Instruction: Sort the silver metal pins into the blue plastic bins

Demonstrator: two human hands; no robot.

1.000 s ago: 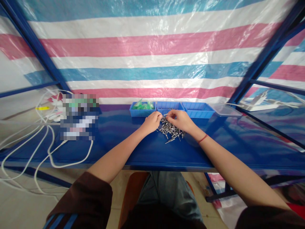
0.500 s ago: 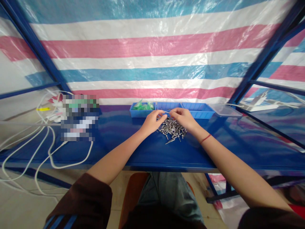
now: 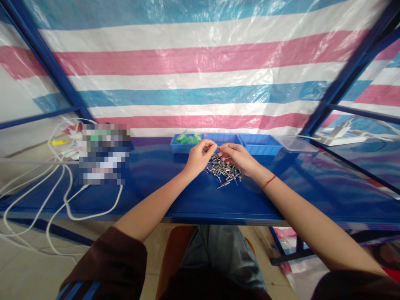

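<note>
My left hand (image 3: 199,159) and my right hand (image 3: 239,158) meet above a heap of metal rivets (image 3: 225,171), their fingertips almost touching. Both are closed in a pinch. Between them shows a small bright end of a rivet (image 3: 218,146); the fingers hide most of it. The heap consists of many silvery pieces, each a thin pin with a thicker part, lying loose on the blue table (image 3: 200,200). Just behind my hands stands a row of blue bins: the left bin (image 3: 181,148) holds green plastic bags (image 3: 189,138), the middle bin (image 3: 223,136) is partly hidden by my fingers.
The right bin (image 3: 264,149) adjoins a clear plastic lid (image 3: 296,144). White cables (image 3: 67,200) loop over the table's left side by a blurred-out patch (image 3: 104,152). A white power strip (image 3: 343,135) lies far right. Striped sheeting (image 3: 200,62) hangs behind, between blue frame posts.
My hands have come closer together, and the thin rivet that showed between them is now mostly covered by fingers. The heap and bins look unchanged.
</note>
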